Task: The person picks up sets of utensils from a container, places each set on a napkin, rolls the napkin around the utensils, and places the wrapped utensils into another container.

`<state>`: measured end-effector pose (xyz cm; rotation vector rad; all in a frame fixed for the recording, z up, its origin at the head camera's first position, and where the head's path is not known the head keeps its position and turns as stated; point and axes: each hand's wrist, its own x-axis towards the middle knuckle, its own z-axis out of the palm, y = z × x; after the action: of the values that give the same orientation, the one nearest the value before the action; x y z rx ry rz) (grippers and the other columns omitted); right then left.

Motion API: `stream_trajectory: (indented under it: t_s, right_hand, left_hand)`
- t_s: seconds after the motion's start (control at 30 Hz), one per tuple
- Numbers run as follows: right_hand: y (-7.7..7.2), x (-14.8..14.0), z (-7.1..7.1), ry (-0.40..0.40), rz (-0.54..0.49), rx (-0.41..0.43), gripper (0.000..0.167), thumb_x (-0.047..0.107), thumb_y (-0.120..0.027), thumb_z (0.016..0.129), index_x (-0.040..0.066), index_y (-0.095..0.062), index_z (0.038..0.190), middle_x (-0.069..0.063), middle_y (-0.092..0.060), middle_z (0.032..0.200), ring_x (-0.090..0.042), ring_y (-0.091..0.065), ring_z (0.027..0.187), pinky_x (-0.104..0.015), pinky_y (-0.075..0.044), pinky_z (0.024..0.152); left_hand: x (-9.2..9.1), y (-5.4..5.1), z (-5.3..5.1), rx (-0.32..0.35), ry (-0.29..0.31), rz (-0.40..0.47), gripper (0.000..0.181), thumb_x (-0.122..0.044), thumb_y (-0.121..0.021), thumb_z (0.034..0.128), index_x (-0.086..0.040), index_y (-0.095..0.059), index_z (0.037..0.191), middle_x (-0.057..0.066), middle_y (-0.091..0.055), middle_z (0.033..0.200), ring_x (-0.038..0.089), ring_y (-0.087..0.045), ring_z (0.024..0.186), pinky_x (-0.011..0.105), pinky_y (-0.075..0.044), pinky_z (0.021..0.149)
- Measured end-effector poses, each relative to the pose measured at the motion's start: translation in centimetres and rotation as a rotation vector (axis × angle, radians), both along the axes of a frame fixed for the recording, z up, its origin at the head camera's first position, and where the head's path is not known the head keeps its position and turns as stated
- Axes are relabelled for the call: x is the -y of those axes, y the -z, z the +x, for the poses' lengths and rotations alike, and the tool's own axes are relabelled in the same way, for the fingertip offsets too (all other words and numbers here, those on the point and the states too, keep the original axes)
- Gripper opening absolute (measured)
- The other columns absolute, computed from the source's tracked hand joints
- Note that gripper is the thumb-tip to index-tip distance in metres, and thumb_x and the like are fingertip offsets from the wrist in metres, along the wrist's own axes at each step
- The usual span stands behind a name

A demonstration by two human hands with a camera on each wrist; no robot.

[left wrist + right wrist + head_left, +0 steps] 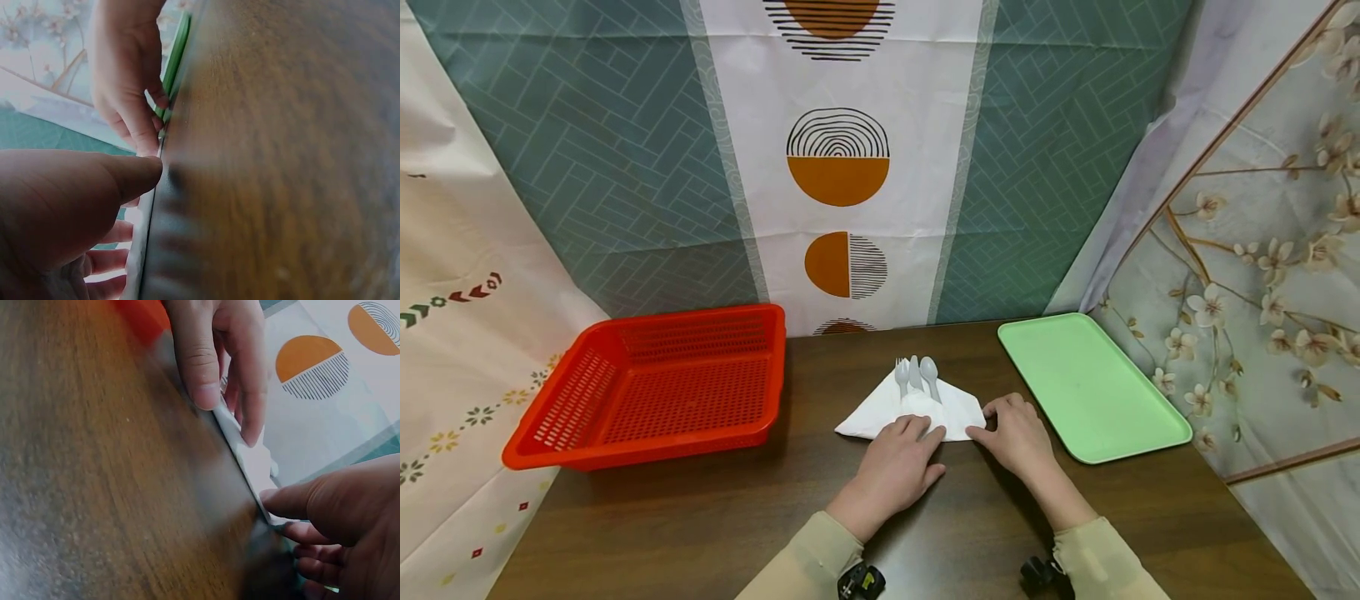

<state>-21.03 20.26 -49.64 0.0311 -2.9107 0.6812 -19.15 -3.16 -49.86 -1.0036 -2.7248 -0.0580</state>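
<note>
A white paper napkin (868,414), folded to a point at the back, lies on the brown table (700,517). On it a grey plastic fork (902,377), knife (915,375) and spoon (930,375) lie side by side, heads toward the back; a fold of napkin and my fingers hide their handles. My left hand (897,468) rests on the napkin's front part, fingers extended over the fold. At the right corner, my right hand (1021,440) pinches the napkin edge between thumb (290,499) and fingers, also visible in the right wrist view.
To the left stands a red plastic basket (767,367) with perforated walls. A light green tray (1093,383) lies to the right, close to my right hand. Patterned cloths (1030,167) hang behind the table and at both sides.
</note>
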Motion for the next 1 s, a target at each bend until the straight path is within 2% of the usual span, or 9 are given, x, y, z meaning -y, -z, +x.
stream_trajectory:
  t_s: [0.3, 0.53, 0.57, 0.73, 0.77, 0.8, 0.87, 0.9, 1.0]
  right_hand:
    - [-0.3, 0.3, 0.5, -0.022, -0.012, 0.036, 0.029, 0.034, -0.088, 0.093, 0.01, -0.074, 0.086, -0.016, -0.068, 0.115, -0.043, -0.063, 0.11, -0.058, -0.054, 0.091]
    - [-0.2, 0.4, 0.7, -0.035, -0.073, 0.026, 0.024, 0.032, -0.087, 0.094, 0.014, -0.073, 0.085, -0.014, -0.071, 0.111, -0.041, -0.065, 0.106, -0.057, -0.054, 0.089]
    - [0.5, 0.1, 0.3, -0.047, -0.084, -0.001, 0.025, 0.033, -0.086, 0.094, 0.015, -0.072, 0.086, -0.013, -0.071, 0.107, -0.039, -0.066, 0.101, -0.054, -0.055, 0.084]
    - [1.1, 0.2, 0.2, -0.061, -0.154, -0.022, 0.02, 0.03, -0.082, 0.095, 0.015, -0.069, 0.089, -0.003, -0.067, 0.086, -0.024, -0.061, 0.076, -0.042, -0.049, 0.068]
    - [1.0, 0.2, 0.2, -0.061, -0.171, -0.02, 0.02, 0.029, -0.081, 0.096, 0.015, -0.069, 0.089, -0.001, -0.066, 0.082, -0.021, -0.059, 0.073, -0.041, -0.047, 0.066]
    - [0.3, 0.7, 0.5, -0.049, -0.189, 0.005, 0.017, 0.025, -0.08, 0.095, 0.014, -0.068, 0.09, 0.0, -0.065, 0.081, -0.02, -0.058, 0.072, -0.041, -0.048, 0.068]
    - [0.1, 0.9, 0.6, -0.041, -0.213, 0.012, 0.014, 0.022, -0.079, 0.096, 0.014, -0.068, 0.091, 0.002, -0.064, 0.08, -0.018, -0.057, 0.072, -0.039, -0.047, 0.069]
    - [-0.6, 1.2, 0.9, -0.029, -0.231, 0.026, 0.013, 0.02, -0.079, 0.096, 0.014, -0.068, 0.091, 0.002, -0.064, 0.08, -0.018, -0.057, 0.073, -0.039, -0.047, 0.071]
    - [-0.9, 1.6, 0.9, -0.017, -0.25, 0.02, 0.013, 0.017, -0.08, 0.098, 0.015, -0.068, 0.092, 0.003, -0.064, 0.08, -0.017, -0.057, 0.075, -0.038, -0.047, 0.074]
  left_hand:
    - [0.0, 0.1, 0.0, -0.022, 0.004, -0.012, 0.053, -0.05, -0.072, 0.1069, -0.02, -0.068, 0.15, 0.006, -0.066, 0.147, 0.025, -0.061, 0.135, 0.039, -0.05, 0.114]
    - [0.1, 0.0, 0.1, -0.022, 0.001, -0.007, 0.053, -0.05, -0.072, 0.1064, -0.02, -0.068, 0.15, 0.005, -0.066, 0.147, 0.025, -0.061, 0.135, 0.039, -0.051, 0.113]
    - [0.1, 0.0, 0.1, -0.022, 0.001, -0.006, 0.053, -0.05, -0.072, 0.1064, -0.02, -0.068, 0.15, 0.005, -0.066, 0.147, 0.025, -0.061, 0.135, 0.039, -0.051, 0.113]
    - [0.1, 0.0, 0.1, -0.015, 0.002, -0.003, 0.053, -0.049, -0.072, 0.1065, -0.02, -0.068, 0.15, 0.005, -0.066, 0.147, 0.025, -0.061, 0.135, 0.04, -0.051, 0.112]
    - [0.1, 0.0, 0.1, -0.014, 0.002, -0.002, 0.053, -0.049, -0.072, 0.1064, -0.02, -0.068, 0.15, 0.005, -0.066, 0.147, 0.025, -0.061, 0.135, 0.04, -0.051, 0.112]
    - [0.1, 0.0, 0.1, -0.012, 0.002, -0.002, 0.053, -0.049, -0.073, 0.1063, -0.02, -0.068, 0.15, 0.005, -0.066, 0.147, 0.025, -0.061, 0.135, 0.04, -0.051, 0.112]
    - [0.1, 0.0, 0.1, -0.01, 0.003, -0.002, 0.053, -0.049, -0.073, 0.1061, -0.02, -0.068, 0.15, 0.005, -0.066, 0.146, 0.025, -0.061, 0.135, 0.04, -0.052, 0.112]
    - [0.1, 0.0, 0.1, -0.01, 0.003, -0.001, 0.053, -0.049, -0.073, 0.1061, -0.02, -0.068, 0.15, 0.005, -0.066, 0.146, 0.025, -0.061, 0.135, 0.04, -0.052, 0.112]
    - [0.1, -0.1, 0.1, -0.01, 0.004, 0.002, 0.052, -0.049, -0.074, 0.1058, -0.02, -0.068, 0.149, 0.005, -0.066, 0.146, 0.025, -0.061, 0.134, 0.04, -0.052, 0.111]
